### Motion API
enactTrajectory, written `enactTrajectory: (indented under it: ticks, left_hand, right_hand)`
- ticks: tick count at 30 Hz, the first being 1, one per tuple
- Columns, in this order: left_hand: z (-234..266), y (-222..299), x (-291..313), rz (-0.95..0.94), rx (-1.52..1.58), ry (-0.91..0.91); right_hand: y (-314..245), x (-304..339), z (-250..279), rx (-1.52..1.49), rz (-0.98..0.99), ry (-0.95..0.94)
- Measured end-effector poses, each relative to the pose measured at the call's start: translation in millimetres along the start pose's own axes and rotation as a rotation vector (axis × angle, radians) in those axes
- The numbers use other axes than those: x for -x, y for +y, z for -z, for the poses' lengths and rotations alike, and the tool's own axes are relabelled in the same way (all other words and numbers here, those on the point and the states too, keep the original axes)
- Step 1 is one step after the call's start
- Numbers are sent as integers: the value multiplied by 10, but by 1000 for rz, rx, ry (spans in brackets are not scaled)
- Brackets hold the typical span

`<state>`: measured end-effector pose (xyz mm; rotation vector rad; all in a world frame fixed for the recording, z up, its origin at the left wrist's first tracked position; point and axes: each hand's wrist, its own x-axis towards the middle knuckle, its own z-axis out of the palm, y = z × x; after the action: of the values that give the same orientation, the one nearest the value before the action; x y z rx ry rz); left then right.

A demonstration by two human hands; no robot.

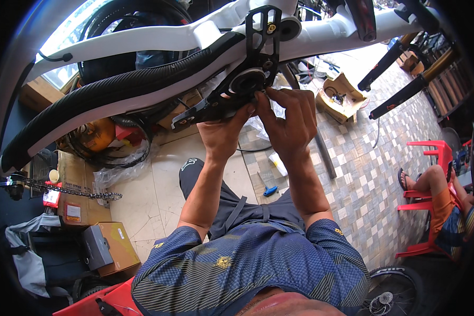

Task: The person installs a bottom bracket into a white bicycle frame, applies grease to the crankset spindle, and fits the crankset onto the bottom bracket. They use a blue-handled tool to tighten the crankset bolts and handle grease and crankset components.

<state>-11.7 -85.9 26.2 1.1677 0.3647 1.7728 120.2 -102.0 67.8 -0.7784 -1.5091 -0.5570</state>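
Observation:
A white bike frame [326,36] spans the upper view, with a ribbed black protector [126,79] along its chainstay. A black chain guide [263,42] is fitted around the bottom bracket [247,81]. From below, my left hand [221,136] is closed around the guide's lower part, its thumb up by the bracket; its other fingers are mostly hidden. Beside it, my right hand [294,118] is closed in a pinch at the guide's lower right edge. Whatever sits between those fingertips is too small to make out.
A fork with black lowers [397,97] hangs at right. An open cardboard box [342,97] stands on the tiled floor, and a blue-handled tool [270,190] lies below my hands. A chain [79,192] dangles at left above boxes [110,245]. Another person sits on a red chair [418,210].

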Motion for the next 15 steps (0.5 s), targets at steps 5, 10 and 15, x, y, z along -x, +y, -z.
enactTrajectory:
  ticks: [5, 10, 15]
  left_hand:
    - [-40, 44, -13, 9, 4, -1]
    - [-32, 31, -18, 9, 13, -11]
    - [-6, -25, -12, -13, 30, 9]
  right_hand:
    - [15, 13, 10, 37, 5, -20]
    - [40, 30, -55, -57, 7, 22]
    - [31, 20, -27, -60, 18, -8]
